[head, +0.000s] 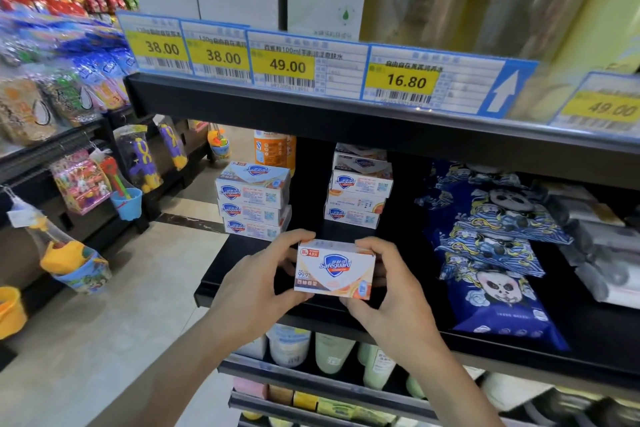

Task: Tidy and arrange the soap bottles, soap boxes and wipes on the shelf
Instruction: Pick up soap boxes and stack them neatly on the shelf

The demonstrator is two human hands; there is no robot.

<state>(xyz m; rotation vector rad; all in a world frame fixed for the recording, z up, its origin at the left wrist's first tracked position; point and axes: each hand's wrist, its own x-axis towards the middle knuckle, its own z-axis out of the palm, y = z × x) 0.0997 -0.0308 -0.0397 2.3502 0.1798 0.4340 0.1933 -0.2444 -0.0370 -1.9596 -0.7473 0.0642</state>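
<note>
Left hand [258, 279] and right hand [391, 291] both grasping white-orange cardboard soap box [335, 270], held upright above black metal shelf [242, 253], before stacked soap boxes [254, 201].

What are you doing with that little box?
A person is tidying a shop shelf. Both hands, left hand and right hand, hold one soap box at the front of the shelf. Two stacks of soap boxes stand behind it, and blue wipes packs lie to the right.

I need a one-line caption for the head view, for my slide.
Both hands, left and right, hold a Safeguard soap box in front of the black shelf.
</note>
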